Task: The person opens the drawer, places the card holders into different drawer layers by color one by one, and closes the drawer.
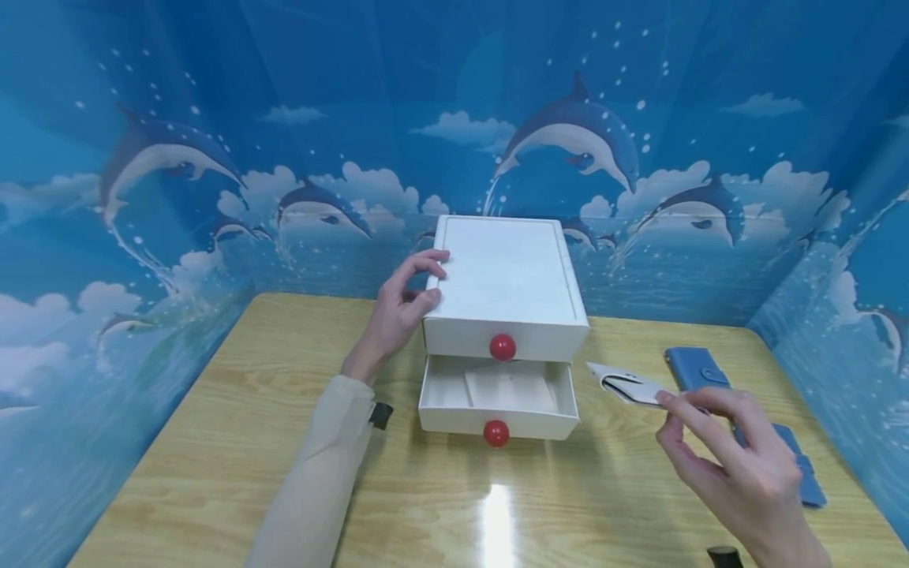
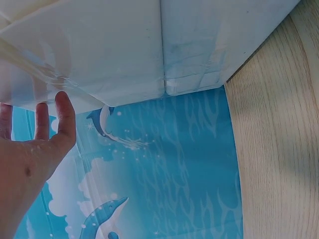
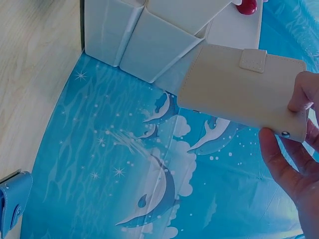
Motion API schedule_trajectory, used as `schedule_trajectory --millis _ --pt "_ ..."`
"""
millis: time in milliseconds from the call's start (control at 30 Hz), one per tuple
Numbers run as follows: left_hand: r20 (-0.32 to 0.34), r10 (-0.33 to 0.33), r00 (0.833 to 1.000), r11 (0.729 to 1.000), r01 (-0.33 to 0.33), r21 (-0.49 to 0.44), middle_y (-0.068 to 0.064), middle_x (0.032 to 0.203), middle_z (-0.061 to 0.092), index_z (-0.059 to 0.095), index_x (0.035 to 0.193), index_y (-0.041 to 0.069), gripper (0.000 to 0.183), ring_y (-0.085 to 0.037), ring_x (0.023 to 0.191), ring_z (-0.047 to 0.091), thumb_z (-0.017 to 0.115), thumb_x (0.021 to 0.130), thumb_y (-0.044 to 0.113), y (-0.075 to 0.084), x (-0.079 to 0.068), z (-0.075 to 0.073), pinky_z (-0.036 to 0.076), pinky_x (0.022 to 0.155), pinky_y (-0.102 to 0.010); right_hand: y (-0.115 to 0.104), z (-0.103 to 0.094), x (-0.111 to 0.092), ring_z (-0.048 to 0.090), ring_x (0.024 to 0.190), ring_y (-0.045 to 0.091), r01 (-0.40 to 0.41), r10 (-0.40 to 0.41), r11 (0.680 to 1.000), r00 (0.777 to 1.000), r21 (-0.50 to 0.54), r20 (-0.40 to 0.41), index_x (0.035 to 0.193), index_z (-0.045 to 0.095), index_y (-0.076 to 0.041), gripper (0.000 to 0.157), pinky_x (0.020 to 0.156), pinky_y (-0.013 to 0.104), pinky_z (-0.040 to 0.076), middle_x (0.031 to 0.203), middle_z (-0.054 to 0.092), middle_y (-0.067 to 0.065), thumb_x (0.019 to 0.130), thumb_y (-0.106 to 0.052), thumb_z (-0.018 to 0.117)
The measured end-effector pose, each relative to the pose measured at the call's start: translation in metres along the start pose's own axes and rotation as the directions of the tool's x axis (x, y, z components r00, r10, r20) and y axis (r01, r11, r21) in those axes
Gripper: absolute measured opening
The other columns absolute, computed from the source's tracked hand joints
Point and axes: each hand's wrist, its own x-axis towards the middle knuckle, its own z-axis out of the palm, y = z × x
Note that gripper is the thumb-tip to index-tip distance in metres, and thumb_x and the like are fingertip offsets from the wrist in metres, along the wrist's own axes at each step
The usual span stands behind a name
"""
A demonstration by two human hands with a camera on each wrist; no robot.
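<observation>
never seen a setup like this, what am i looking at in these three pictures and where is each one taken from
There is no machine here, just a person's bare left hand and right hand. The wide picture comes from a camera worn on the head, looking forward and down; the other two come from cameras on each wrist.

On the pale wood-grain table stands a white two-drawer box. Its lower drawer is open, with a flat pale thing inside. To the right lie a blue folding case and, partly behind the right hand, a second blue case.

The left hand rests against the box's left edge. In the grip of the right hand is an off-white stitched folding case, held up beside the box.
</observation>
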Motion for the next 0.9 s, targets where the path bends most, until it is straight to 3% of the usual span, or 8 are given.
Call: schedule_trajectory --millis 367,900 --pt "-0.002 0.002 1.000 1.000 -0.001 0.003 0.005 0.154 0.051 0.061 0.119 0.014 0.026 -0.018 0.145 0.043 0.055 0.095 0.023 0.000 0.000 0.000 0.046 0.106 -0.057 -0.010 0.010 0.008 0.051 0.064 0.020 0.057 -0.050 0.995 0.995 0.081 -0.085 0.079 0.075 0.003 0.033 0.083 0.007 0.043 0.069 0.060 0.020 0.097 -0.021 0.061" --pt "-0.004 0.012 1.000 1.000 -0.012 0.002 0.004 0.154 0.051 0.061 0.118 0.013 0.026 -0.018 0.144 0.043 0.055 0.095 0.023 0.001 0.001 0.001 0.046 0.105 -0.058 -0.014 0.020 0.007 0.057 0.067 0.023 0.106 -0.101 0.983 0.994 0.153 -0.035 0.082 0.077 0.001 0.032 0.077 0.011 0.048 0.075 0.064 0.020 0.100 -0.021 0.062"
